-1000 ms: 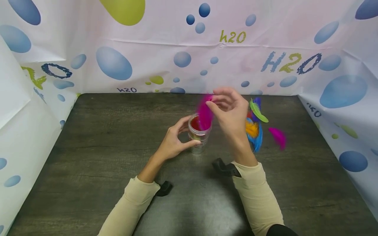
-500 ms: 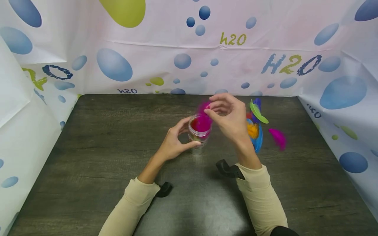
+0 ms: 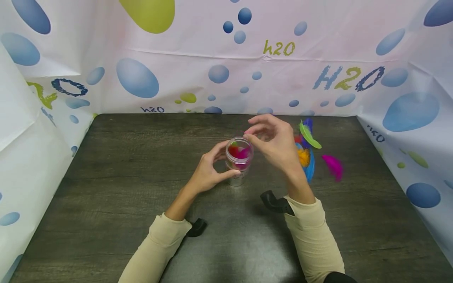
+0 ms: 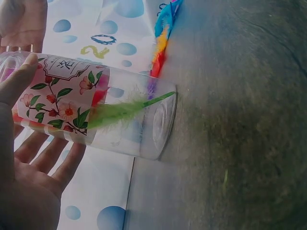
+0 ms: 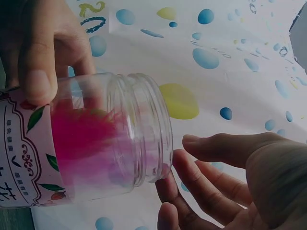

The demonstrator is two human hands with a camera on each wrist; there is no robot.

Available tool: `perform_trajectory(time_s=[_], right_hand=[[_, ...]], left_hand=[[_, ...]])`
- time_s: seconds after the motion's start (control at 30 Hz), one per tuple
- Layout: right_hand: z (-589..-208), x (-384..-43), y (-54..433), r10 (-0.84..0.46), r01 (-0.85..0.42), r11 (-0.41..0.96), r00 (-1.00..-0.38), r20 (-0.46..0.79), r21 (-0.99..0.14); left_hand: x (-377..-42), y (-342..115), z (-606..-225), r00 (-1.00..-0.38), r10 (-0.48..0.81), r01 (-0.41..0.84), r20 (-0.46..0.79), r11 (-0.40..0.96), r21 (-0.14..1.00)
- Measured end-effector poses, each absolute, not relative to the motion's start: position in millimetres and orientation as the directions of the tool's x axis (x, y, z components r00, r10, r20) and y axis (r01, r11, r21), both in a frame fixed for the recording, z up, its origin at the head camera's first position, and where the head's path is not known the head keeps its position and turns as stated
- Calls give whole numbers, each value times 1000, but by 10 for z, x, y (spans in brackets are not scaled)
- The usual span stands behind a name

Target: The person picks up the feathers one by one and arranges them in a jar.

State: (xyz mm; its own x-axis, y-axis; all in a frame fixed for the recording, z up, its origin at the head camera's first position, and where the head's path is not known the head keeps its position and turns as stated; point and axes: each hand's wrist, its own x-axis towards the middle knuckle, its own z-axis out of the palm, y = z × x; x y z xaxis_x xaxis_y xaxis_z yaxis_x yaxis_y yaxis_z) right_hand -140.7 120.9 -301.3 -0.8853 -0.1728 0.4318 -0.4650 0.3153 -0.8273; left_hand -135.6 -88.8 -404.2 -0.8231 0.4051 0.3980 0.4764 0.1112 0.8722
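Note:
My left hand (image 3: 209,169) grips a clear plastic jar (image 3: 236,179) around its side, thumb in front. The jar stands upright on the table and has no lid on. A label with pink flowers (image 4: 67,93) wraps it. Inside, a magenta feather (image 5: 88,143) fills the upper part, and a green feather (image 4: 117,114) reaches down toward the bottom, with some red beside them. My right hand (image 3: 272,141) is right at the jar's rim, thumb and fingers apart, nothing between them.
To the right of my right hand lies a pile of feathers, with a lime green feather (image 3: 309,135), an orange feather (image 3: 303,156) and a blue feather (image 3: 310,167). A single magenta feather (image 3: 333,166) lies apart from them. A patterned white sheet (image 3: 191,39) walls the dark table (image 3: 124,177).
The magenta feather has gone down from my right fingers into the jar, and they have let go of it. My right hand has lowered slightly; my left hand and the jar have stayed put.

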Motion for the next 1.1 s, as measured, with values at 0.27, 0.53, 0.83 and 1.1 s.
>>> perform_trajectory(time_s=[0.27,0.53,0.83,1.1], right_hand=[[-3028,-1399,1235,-163,-473,326,-881,444,-819],[-3060,-1418,1291,-156,-478,314,-878,452,-820],[-3041,-1444,1326,-186,-464,329,-886,425,-823],[-3052,-1445,1363,-183,-438,354,-899,398,-826]], left_hand=[[-1360,-870,-4046,-823,408,476,395,115,872],[-1359,-858,-4057,-820,410,479,399,112,871],[-1356,-861,-4051,-823,383,489,420,102,866],[-1357,-829,-4056,-822,383,493,422,106,863]])
